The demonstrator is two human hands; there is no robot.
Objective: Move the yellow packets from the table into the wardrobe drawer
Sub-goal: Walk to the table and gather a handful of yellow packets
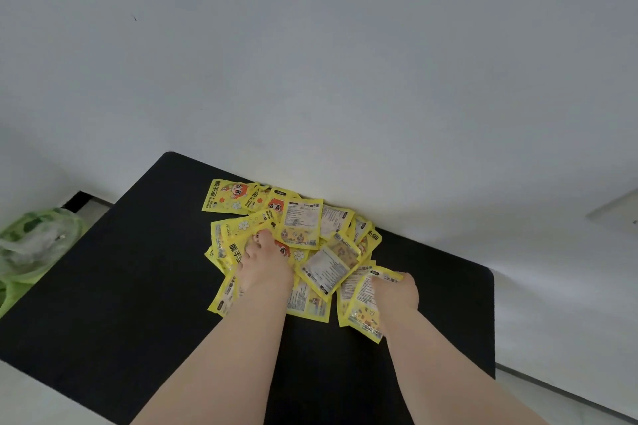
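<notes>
Packets [303, 245], a whole yellow heap of them, sit in the middle of the frame on the black surface [121, 286], pushed against the white wall [310, 62]. Looks like the gathering step: the left hand [262, 269] is pressed into the pile with its fingers [264, 238] dug under a packet, and I can't tell if they've closed on anything. The right hand [397, 293], lower right of the heap, has its fingers curled around 1 packet, maybe more stacked under it. Next move probably needs a firm scoop, since these slippery things overlap loosely and could slide off. No drawer in view, so a turn away is needed. Green plastic bag [34, 245] sits at the left edge, well clear.
</notes>
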